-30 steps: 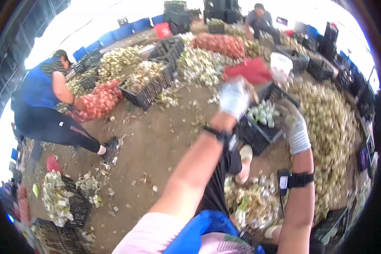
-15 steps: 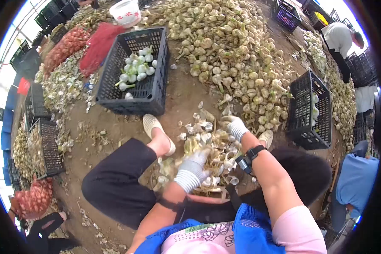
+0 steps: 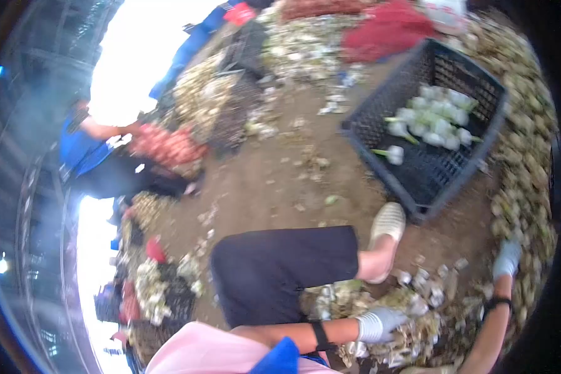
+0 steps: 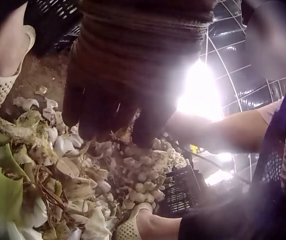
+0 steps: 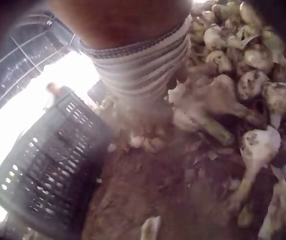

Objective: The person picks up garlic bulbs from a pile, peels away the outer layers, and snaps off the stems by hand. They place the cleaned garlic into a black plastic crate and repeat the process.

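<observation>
My gloved left hand [image 3: 383, 324] is low over a heap of garlic peelings [image 3: 427, 340] between my feet. In the left wrist view its fingers [image 4: 95, 112] point down, fairly straight, with nothing seen in them. My gloved right hand [image 3: 508, 258] reaches out to the edge of a big pile of unpeeled garlic [image 3: 520, 181]. In the right wrist view its fingers are blurred below the striped cuff [image 5: 138, 70], and I cannot tell whether they grip a bulb. Stemmed garlic bulbs [image 5: 260, 145] lie beside that hand.
A black plastic crate [image 3: 411, 193] with cleaned white garlic bulbs [image 3: 433, 118] stands ahead of my shoe [image 3: 389, 221]. Behind it lies a red mesh sack [image 3: 389, 31] near a white bucket [image 3: 445, 15]. At left a person [image 3: 84, 149] bends by a filled red net bag [image 3: 168, 146].
Both hands were at the crate a second ago, then over the peelings. Now the right hand has moved out to the garlic pile; the left stays over the peelings. The head view has swung.
</observation>
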Available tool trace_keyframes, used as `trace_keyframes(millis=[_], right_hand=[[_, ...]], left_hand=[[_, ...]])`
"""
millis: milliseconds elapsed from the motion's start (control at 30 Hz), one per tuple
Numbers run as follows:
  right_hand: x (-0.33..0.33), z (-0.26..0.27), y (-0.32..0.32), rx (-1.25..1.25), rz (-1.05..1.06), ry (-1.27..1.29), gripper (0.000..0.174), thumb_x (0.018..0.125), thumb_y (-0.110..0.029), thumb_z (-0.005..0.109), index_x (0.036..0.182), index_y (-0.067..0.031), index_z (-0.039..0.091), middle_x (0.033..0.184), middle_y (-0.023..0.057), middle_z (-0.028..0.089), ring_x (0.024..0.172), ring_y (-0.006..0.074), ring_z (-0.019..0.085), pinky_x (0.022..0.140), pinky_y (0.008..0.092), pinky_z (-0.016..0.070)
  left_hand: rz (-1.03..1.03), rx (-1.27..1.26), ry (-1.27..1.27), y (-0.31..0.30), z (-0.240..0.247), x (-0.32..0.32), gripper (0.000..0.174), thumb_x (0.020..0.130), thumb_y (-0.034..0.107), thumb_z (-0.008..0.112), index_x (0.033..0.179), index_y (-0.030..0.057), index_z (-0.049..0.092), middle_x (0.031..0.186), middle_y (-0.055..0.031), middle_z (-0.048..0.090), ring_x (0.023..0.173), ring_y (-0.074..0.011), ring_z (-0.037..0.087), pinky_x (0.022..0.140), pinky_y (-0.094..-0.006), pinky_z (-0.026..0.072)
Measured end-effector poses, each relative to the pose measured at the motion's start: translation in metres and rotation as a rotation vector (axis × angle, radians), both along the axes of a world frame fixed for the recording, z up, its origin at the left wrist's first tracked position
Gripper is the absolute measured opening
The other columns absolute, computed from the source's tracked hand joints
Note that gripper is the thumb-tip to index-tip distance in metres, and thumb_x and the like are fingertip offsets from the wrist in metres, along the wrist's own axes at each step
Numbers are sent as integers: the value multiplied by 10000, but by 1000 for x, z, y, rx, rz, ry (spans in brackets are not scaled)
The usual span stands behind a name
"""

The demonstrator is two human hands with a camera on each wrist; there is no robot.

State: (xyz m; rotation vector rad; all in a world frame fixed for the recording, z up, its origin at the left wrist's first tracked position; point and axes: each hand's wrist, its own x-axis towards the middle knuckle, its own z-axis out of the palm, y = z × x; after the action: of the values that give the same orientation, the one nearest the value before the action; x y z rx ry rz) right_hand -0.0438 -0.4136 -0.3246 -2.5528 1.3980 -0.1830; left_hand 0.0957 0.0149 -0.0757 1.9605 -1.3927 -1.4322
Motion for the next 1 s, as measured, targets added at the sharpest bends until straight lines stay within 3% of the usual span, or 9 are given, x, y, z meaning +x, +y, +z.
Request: trace_keyframes(millis=[133, 200, 300, 433, 533, 600, 633, 900, 1000], right_hand=[[22, 52, 5, 206, -94, 245, 485, 875, -204, 423, 1323, -37, 342, 1369, 168, 352, 1219, 297, 392, 985, 383, 304], [16, 59, 14, 953, -471, -775, 477, 876, -258, 448, 1302, -53, 379, 1335, 156, 393, 1163, 275, 449, 943, 384, 377], [6, 129, 73, 985, -124, -795, 486, 855, -306, 480, 1264, -48, 422, 1233, 155, 480, 1048, 248, 531, 833, 357, 477], [64, 280, 240, 1647, -256, -1079, 384, 869, -299, 507, 1135, -23, 525, 1030, 103, 603, 908, 209, 584, 764, 313, 488], [57, 309, 310, 1546, -340, -1172, 326, 863, -211, 507, 1117, -8, 532, 999, 91, 611, 866, 189, 594, 734, 309, 495], [49, 293, 335, 1626, -373, -1336, 392, 840, -244, 564, 1145, -7, 501, 1032, 80, 584, 885, 168, 574, 741, 294, 485], [44, 296, 341, 1657, -301, -1385, 477, 821, -293, 598, 1175, 1, 473, 1054, 84, 562, 915, 164, 555, 775, 296, 473], [25, 373, 367, 692, -159, -970, 202, 824, -194, 589, 915, -16, 556, 767, 9, 563, 681, 84, 505, 581, 226, 423], [22, 349, 375, 847, -316, -1194, 108, 840, -153, 566, 804, -58, 530, 608, -54, 453, 522, 47, 393, 465, 202, 321]], left_hand=[[-26, 74, -3, -9, 11, 7, 511, 688, 215, 631, 1141, 38, 473, 1009, -161, 543, 903, -353, 555, 785, -428, 458], [-14, 70, -16, -11, 13, 7, 545, 679, 197, 638, 1170, 54, 452, 1023, -164, 545, 917, -345, 557, 794, -429, 460], [203, -186, -82, -9, 4, 9, 492, 677, 179, 618, 1130, 41, 482, 935, -172, 551, 845, -352, 572, 729, -422, 464], [557, -491, 196, -11, 22, 28, 374, 717, 214, 629, 1006, 5, 518, 842, -160, 568, 763, -316, 552, 699, -403, 465], [662, -832, 193, -17, 45, 29, 499, 735, 298, 686, 1081, 0, 486, 892, -120, 582, 783, -256, 556, 723, -347, 485], [610, -662, 689, -7, 42, 30, 859, 653, 319, 787, 1303, 14, 315, 1152, -138, 496, 981, -178, 530, 814, -264, 469], [650, -729, 802, -3, 65, 27, 744, 662, 192, 789, 1253, 19, 372, 1113, -82, 511, 955, -171, 536, 802, -270, 484], [277, -685, -50, 25, 106, 17, 741, 559, 243, 775, 1182, -11, 464, 1123, -189, 527, 986, -332, 534, 850, -363, 443], [232, -832, -375, 36, 98, 3, 672, 591, 209, 715, 1188, 14, 474, 1129, -208, 523, 979, -353, 540, 783, -379, 469]])
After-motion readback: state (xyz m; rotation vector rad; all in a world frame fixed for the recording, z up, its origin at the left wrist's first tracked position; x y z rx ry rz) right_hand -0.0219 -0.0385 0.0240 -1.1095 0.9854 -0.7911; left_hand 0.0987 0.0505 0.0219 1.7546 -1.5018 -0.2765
